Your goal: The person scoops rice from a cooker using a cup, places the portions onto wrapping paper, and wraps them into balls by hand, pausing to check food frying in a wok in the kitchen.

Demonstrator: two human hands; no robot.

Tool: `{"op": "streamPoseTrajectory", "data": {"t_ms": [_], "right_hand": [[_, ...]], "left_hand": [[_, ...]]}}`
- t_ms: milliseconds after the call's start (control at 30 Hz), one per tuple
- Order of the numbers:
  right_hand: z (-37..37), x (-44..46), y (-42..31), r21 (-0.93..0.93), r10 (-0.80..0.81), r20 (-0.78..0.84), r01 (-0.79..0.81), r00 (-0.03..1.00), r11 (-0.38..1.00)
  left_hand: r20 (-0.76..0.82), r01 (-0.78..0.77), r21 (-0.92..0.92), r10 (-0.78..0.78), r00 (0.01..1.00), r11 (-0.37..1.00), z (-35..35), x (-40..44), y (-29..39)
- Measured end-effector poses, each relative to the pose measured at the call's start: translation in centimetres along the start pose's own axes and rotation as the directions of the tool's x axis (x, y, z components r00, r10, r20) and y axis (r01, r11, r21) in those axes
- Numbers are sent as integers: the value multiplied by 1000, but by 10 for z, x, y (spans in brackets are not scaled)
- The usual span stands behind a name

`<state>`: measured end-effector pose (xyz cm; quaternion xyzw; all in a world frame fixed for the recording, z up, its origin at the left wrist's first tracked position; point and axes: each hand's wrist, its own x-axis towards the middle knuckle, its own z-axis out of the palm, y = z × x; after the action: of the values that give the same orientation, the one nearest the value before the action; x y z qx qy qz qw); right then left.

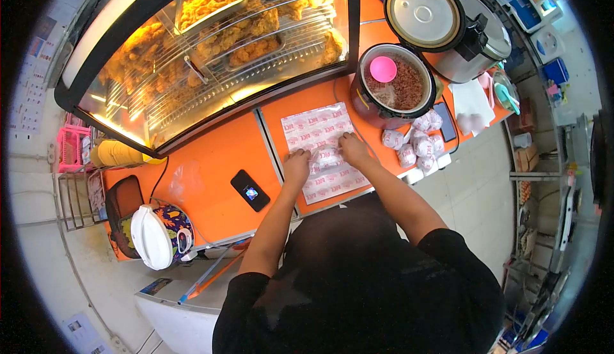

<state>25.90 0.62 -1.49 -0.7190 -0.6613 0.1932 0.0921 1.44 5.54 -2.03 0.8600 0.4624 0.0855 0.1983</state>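
Printed wrapping paper [320,124] lies spread on the orange counter, with a wrapped portion [326,157] at its middle. At the left end of that portion, my left hand [298,164] has its fingers pressed together on the paper. My right hand [352,148] pinches the paper at the right end. Behind and to the right stands an open rice cooker [400,101] holding reddish-brown rice and a pink scoop [383,69]. Several wrapped balls [422,144] are piled in front of the cooker.
A glass case [211,47] of fried food fills the back left. A black phone [250,190] lies left of the paper, and a dark phone [445,121] lies right of the balls. A white-lidded container [152,237] stands at the left; another cooker [476,28] stands at the back right.
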Motion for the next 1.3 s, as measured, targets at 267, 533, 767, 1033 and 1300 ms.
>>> {"op": "streamPoseTrajectory", "data": {"t_ms": [267, 533, 767, 1033, 1300], "right_hand": [[8, -36, -1, 277, -72, -82, 92, 994, 957], [-1, -54, 21, 344, -133, 111, 88, 985, 935], [-6, 9, 39, 348, -147, 360, 14, 921, 937], [5, 41, -3, -115, -93, 305, 134, 948, 984], [-12, 9, 10, 727, -442, 329, 75, 835, 683]], "left_hand": [[-154, -318, -26, 311, 938, 948, -19, -45, 4], [49, -283, 63, 281, 959, 957, -3, -51, -14], [286, 45, -20, -38, 957, 999, -14, -7, -12], [315, 40, 368, -165, 934, 929, -24, 34, 31], [265, -44, -265, 117, 957, 963, -14, -4, 9]]}}
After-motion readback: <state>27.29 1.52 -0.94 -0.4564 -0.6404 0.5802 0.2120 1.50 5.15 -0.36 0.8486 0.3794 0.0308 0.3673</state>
